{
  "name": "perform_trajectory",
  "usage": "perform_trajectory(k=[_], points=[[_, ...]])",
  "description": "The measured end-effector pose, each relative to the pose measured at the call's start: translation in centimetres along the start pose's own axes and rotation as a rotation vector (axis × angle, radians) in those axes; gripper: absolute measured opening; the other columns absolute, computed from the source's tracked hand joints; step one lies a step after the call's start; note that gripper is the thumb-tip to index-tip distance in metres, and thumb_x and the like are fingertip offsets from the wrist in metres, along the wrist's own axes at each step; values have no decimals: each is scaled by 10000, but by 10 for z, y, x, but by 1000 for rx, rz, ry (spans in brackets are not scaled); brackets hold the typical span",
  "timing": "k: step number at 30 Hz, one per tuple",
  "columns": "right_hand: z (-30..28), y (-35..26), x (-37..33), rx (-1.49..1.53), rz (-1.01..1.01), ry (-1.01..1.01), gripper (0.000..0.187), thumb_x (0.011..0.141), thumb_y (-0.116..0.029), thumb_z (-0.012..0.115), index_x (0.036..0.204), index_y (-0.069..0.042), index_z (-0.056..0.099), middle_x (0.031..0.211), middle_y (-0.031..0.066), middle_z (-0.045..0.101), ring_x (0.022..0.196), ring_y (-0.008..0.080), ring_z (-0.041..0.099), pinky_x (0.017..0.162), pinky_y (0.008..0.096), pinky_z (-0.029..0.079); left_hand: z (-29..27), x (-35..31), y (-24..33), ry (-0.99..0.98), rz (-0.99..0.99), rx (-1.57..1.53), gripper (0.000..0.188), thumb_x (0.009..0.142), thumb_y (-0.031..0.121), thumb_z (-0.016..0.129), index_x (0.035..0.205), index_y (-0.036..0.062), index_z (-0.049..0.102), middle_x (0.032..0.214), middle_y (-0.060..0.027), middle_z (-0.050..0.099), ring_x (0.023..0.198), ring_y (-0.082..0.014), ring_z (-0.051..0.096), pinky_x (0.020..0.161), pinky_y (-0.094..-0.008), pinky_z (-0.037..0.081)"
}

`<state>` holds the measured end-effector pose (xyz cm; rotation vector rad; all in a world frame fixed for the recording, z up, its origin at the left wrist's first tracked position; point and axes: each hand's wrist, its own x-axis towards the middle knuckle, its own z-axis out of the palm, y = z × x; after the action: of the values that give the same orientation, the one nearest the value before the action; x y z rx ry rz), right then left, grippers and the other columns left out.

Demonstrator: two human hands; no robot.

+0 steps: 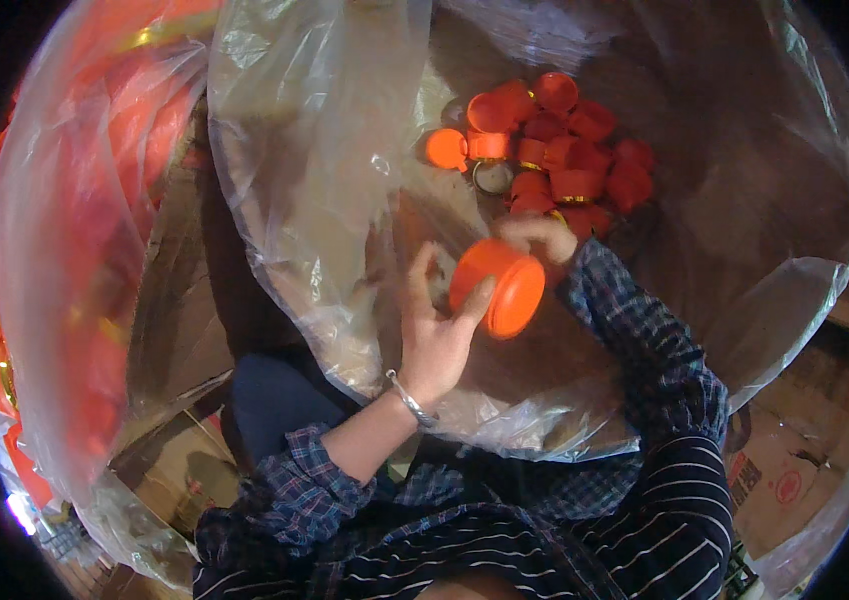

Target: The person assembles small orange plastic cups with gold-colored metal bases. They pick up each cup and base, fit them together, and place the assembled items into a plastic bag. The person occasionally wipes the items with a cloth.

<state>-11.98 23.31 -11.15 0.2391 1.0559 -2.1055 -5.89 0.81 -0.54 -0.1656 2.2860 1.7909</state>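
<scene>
cap (500,288): orange plastic, smooth, soft sheen on its flat face
caps (560,150): same orange plastic, smooth; some show a thin gold-coloured glossy band
bag (325,150): clear plastic film, crinkled, glossy with bright glints along the folds
left bag (75,250): clear film too, wrinkled and shiny, orange pieces showing through it
box (795,470): brown cardboard, matt, a little rough, red print on its side
bracelet (411,399): metal, silvery, polished
sleeves (645,340): woven checked cloth, matt, soft
top (585,540): dark striped knit cloth, matt
left hand (435,325): bare skin, touching the cap's smooth rim
</scene>
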Motion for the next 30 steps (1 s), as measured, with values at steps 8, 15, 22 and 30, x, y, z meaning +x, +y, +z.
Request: perform_trajectory(k=[8, 15, 22, 30], points=[[-65, 21, 99, -1453, -170, 777, 533, 824, -408, 650, 1100, 46, 616, 990, 272, 664, 875, 432, 656, 759, 474, 543, 3, -16, 5, -219, -194, -50, 410, 953, 369, 618, 1004, -37, 632, 889, -184, 666, 812, -263, 640, 772, -362, 491], [-148, 81, 202, -1071, -132, 1083, 723, 833, -456, 650, 1327, 28, 439, 1000, 301, 661, 882, 416, 667, 744, 475, 545, 0, -17, 4, -169, -223, -143, 350, 999, 329, 576, 1096, -6, 608, 978, -10, 610, 910, -93, 515, 835, -275, 443], [-117, 75, 145, -1692, 113, 656, 372, 981, -300, 476, 1199, -16, 578, 1069, 248, 666, 1004, 374, 655, 782, 439, 551, 3, -20, 1, -189, -213, -116, 464, 1003, 421, 528, 1130, -20, 594, 989, -96, 651, 909, -193, 596, 843, -330, 471], [48, -19, -51, -171, -482, 651, 320, 924, -184, 669, 1181, -8, 597, 1000, 67, 690, 901, 167, 669, 820, 309, 551, -2, -4, 6, 40, -195, -740, 437, 1048, 249, 448, 1355, -62, 442, 1297, -123, 580, 1201, -226, 557, 1063, -383, 415]])
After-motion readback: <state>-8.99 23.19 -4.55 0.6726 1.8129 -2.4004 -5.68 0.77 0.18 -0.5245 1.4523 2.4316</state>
